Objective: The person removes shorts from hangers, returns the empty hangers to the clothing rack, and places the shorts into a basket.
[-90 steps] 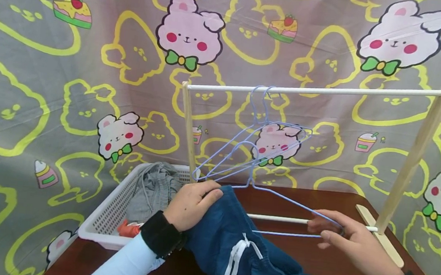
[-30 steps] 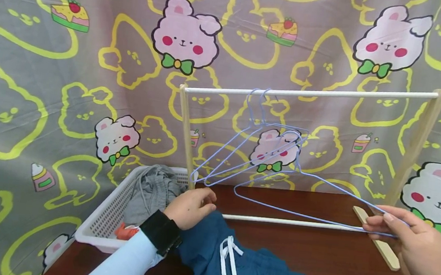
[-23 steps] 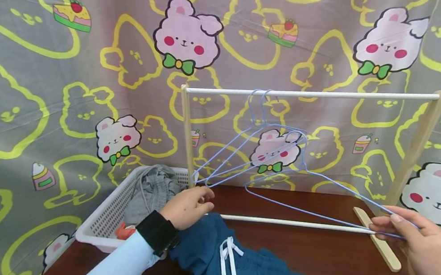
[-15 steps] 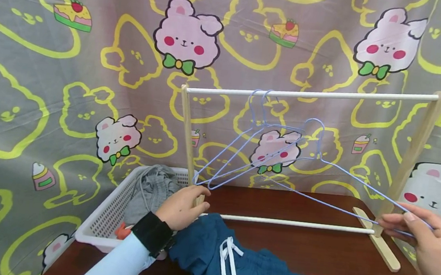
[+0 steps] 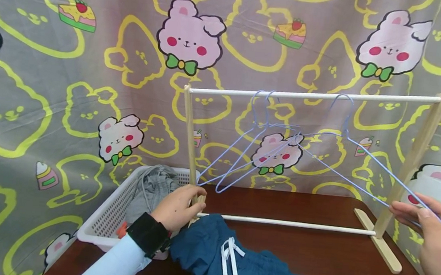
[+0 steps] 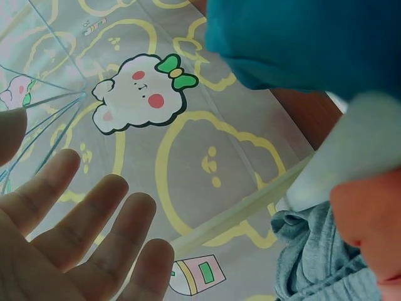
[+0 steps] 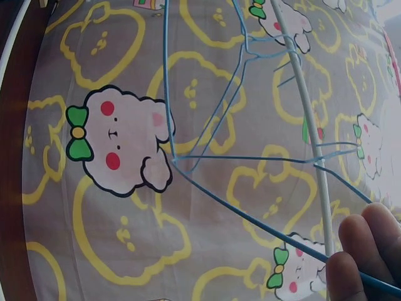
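Observation:
My right hand pinches one lower corner of a blue wire clothes hanger, holding it up on the right side of the rack. The hanger's hook overlaps the white top rail; whether it bears on the rail I cannot tell. My left hand is beside the rack's left post, and in the left wrist view its fingers are spread and hold nothing. Below it, dark blue pants with a white drawstring lie bunched on the table. Two more blue hangers hang from the rail, left of centre.
A white perforated basket stands at the left, holding a grey garment and something orange. The rack's lower bar and wooden foot rest on the brown table. A patterned cloth hangs behind.
My left hand has let go of the pants' waistband and moved slightly left. The pants have sunk onto the table. My right hand has brought the hanger right and up to rail height.

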`<state>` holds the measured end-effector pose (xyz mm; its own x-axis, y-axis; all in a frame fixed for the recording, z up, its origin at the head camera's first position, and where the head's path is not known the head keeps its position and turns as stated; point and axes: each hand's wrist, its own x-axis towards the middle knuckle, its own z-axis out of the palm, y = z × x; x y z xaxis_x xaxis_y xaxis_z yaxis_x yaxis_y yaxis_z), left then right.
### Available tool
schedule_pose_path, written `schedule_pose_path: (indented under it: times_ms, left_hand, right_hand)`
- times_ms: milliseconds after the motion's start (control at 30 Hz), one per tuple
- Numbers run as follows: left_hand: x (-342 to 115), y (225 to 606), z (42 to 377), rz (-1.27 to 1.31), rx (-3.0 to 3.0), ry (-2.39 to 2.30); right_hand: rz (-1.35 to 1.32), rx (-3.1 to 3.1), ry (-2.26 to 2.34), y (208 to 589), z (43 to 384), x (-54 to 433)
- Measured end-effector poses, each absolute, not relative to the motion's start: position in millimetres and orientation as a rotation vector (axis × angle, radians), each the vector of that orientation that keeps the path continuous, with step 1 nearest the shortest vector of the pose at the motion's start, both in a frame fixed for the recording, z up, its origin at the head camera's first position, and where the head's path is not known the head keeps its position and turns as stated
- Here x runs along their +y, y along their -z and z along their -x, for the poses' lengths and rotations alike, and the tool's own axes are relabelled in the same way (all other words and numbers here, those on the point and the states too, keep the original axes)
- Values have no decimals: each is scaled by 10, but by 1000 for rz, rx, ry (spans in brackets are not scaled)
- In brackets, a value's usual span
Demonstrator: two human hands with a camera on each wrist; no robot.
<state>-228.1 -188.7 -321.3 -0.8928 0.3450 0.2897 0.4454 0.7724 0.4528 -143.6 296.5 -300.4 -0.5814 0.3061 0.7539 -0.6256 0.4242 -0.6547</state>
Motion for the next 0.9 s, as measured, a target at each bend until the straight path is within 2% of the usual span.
schedule_pose_path:
  times_ms: [267, 467, 900]
  left_hand:
    - [-1931, 3204, 2286, 625, -2770, 768]
    - [-1952, 3211, 2266, 611, -2771, 783]
    - [-2013, 3233, 2233, 585, -2745, 770]
  right_hand:
    - [-71, -1861, -1203, 2900, 1485, 2874]
    - [31, -2035, -1116, 2957, 1547, 2852]
    - [-13, -2135, -1121, 3085, 1668, 2671]
